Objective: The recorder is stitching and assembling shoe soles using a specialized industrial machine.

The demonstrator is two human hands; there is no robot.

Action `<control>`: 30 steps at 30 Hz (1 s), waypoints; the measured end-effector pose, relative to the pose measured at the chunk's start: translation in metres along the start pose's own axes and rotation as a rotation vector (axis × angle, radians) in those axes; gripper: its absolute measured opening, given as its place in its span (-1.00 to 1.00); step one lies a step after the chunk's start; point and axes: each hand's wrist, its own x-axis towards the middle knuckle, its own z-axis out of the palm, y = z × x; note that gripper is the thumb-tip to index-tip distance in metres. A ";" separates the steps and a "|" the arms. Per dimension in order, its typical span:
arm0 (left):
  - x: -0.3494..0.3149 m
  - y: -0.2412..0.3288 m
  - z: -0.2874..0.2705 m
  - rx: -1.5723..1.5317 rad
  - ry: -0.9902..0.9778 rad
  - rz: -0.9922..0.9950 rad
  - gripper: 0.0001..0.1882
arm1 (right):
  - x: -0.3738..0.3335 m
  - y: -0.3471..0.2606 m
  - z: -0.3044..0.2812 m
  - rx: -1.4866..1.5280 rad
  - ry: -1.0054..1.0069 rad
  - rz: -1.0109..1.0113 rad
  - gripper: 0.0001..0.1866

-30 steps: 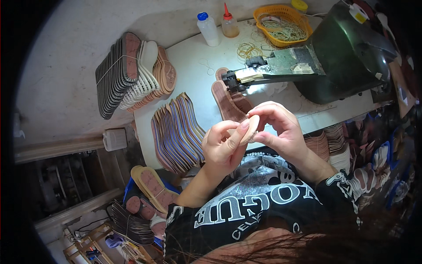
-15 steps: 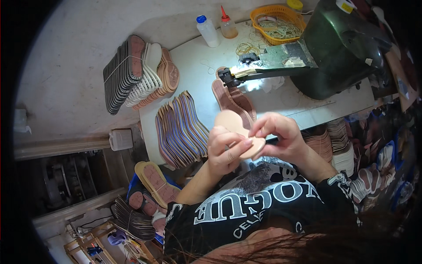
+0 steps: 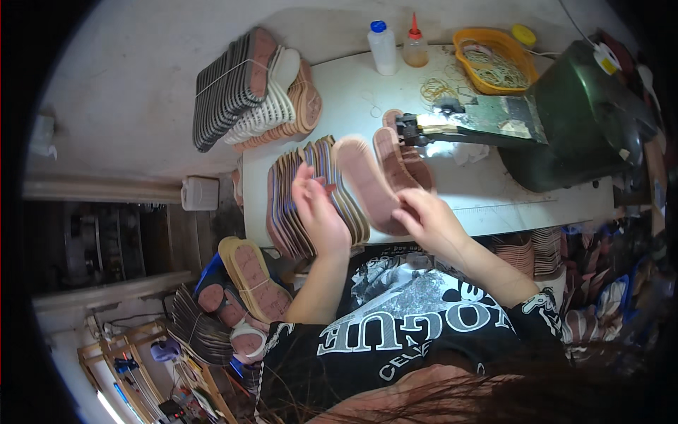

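Note:
Pinched at its near end, a pinkish-tan shoe insole hangs tilted over the table from my right hand. My left hand is off that insole, its fingers extended beside a row of stacked insoles with dark, blue and tan edges. Whether the left hand touches the row I cannot tell. Brown insoles lie just beyond the held one, partly under the arm of a green machine. A bright light shines under that arm.
Bundled striped, white and tan insoles lean at the back left. A blue-capped bottle, a red-tipped bottle and a yellow basket of rubber bands stand along the back. More insoles sit in a blue container at lower left.
My left hand has let go of the insole and moved left to the stacked row. My right hand still holds the insole, now turned and more fully in view. The view has shifted.

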 end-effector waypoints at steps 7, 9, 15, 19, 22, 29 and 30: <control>0.025 -0.022 -0.061 1.201 -0.270 0.335 -0.32 | 0.026 0.016 0.040 -0.123 0.057 -0.064 -0.50; 0.019 -0.033 -0.063 1.205 -0.346 0.304 -0.39 | 0.033 0.032 0.062 -0.197 0.114 -0.280 -0.55; 0.014 -0.041 -0.059 1.352 -0.409 0.362 -0.53 | 0.040 0.044 0.091 0.719 -0.434 0.583 -0.68; 0.015 -0.046 -0.061 1.367 -0.374 0.436 -0.66 | 0.042 0.032 0.078 0.191 -0.249 0.314 -0.73; 0.016 -0.045 -0.058 1.357 -0.373 0.425 -0.76 | 0.042 0.027 0.063 -0.066 0.001 0.017 -0.80; 0.016 -0.044 -0.054 1.255 -0.341 0.325 -0.71 | 0.032 0.024 0.050 0.012 0.153 -0.025 -0.84; 0.015 -0.042 -0.052 1.236 -0.335 0.310 -0.60 | 0.030 0.024 0.055 -0.017 0.197 -0.109 -0.85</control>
